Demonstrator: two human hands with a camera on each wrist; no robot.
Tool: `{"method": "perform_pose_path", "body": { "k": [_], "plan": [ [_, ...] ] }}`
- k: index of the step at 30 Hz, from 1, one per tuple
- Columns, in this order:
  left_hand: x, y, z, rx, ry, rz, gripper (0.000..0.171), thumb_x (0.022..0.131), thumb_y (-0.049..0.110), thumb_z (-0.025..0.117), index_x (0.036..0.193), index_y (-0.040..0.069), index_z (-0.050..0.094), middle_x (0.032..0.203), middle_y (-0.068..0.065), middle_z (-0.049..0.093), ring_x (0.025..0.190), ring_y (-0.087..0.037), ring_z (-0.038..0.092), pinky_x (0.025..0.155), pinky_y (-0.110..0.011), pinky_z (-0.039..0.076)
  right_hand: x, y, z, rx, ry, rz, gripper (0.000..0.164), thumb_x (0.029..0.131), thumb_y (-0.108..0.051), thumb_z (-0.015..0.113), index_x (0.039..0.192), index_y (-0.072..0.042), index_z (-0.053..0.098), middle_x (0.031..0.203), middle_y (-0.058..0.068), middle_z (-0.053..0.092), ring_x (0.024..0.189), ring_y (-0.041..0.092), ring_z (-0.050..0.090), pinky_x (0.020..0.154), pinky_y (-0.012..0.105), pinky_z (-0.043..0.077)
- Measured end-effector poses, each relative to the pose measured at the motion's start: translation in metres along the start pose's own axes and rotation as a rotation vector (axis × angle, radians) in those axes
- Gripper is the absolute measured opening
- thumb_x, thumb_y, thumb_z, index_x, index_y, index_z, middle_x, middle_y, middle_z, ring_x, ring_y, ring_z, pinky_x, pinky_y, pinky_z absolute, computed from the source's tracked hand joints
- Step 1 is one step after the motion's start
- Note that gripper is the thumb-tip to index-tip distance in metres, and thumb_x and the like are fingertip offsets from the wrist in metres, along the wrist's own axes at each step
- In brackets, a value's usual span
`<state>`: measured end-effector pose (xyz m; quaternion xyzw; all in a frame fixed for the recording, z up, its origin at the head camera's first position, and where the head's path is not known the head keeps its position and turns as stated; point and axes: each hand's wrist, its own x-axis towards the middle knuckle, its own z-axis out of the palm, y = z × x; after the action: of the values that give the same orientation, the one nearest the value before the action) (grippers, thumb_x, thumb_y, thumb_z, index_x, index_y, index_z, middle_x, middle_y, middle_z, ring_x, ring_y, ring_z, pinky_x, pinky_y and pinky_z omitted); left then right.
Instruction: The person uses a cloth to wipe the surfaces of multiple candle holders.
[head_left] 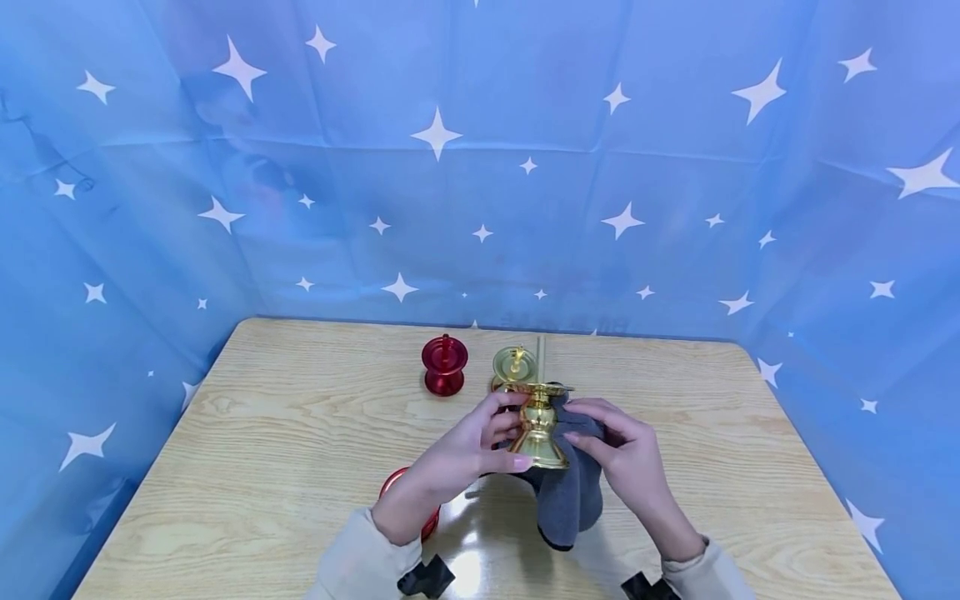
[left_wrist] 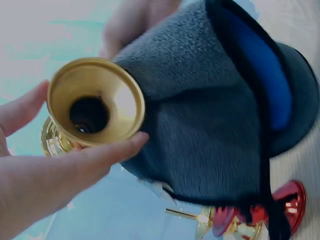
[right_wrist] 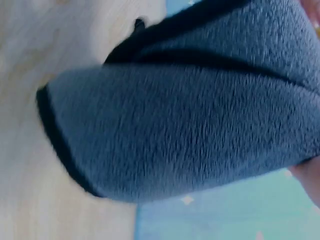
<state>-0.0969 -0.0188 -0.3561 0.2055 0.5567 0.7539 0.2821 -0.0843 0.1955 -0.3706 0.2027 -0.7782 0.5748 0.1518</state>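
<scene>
One gold candlestick (head_left: pixel 538 422), above the desk (head_left: pixel 262 417), gripped by my left hand (head_left: pixel 463 452), thumb and fingers partly curled round it. One grey cloth (head_left: pixel 577 479), touching the gold candlestick, pinched by my right hand (head_left: pixel 632 457), fingers bent. One red candlestick (head_left: pixel 444 379), standing near the desk's far edge.

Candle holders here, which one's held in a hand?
The gold candle holder in the left hand, against the grey cloth. The other gold one and the rear red one stand on the table.
</scene>
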Motion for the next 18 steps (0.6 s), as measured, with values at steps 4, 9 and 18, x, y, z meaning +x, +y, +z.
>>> {"method": "perform_pose_path", "body": {
  "k": [4, 9, 18],
  "plan": [
    [0.001, 0.002, 0.005, 0.055, 0.034, -0.016, 0.066, 0.083, 0.003, 0.063, 0.139, 0.005, 0.027, 0.134, -0.016, 0.039, 0.122, -0.027, 0.038, 0.098, -0.037, 0.037, -0.002, 0.002, 0.0, 0.03, 0.032, 0.052, 0.029, 0.074, 0.013, 0.066, 0.102, 0.003, 0.066, 0.103, 0.01, 0.063, 0.09, 0.013, 0.06, 0.058, 0.022, 0.047],
    [0.004, -0.004, 0.012, 0.402, 0.193, 0.006, 0.071, 0.077, 0.017, 0.075, 0.136, 0.009, 0.036, 0.116, -0.009, 0.049, 0.103, -0.021, 0.047, 0.083, -0.034, 0.044, 0.0, -0.003, 0.004, -0.058, 0.043, -0.015, 0.031, 0.071, 0.014, 0.069, 0.099, 0.001, 0.068, 0.1, 0.011, 0.064, 0.093, 0.011, 0.06, 0.074, 0.019, 0.05],
    [0.008, -0.005, 0.014, 0.593, 0.233, 0.033, 0.068, 0.074, 0.01, 0.075, 0.133, 0.005, 0.04, 0.107, -0.007, 0.055, 0.099, -0.023, 0.052, 0.083, -0.035, 0.044, 0.003, -0.019, 0.012, -0.32, 0.043, -0.246, 0.035, 0.063, 0.014, 0.074, 0.093, -0.003, 0.071, 0.094, 0.007, 0.065, 0.093, 0.016, 0.06, 0.081, 0.015, 0.045]
  ]
}}
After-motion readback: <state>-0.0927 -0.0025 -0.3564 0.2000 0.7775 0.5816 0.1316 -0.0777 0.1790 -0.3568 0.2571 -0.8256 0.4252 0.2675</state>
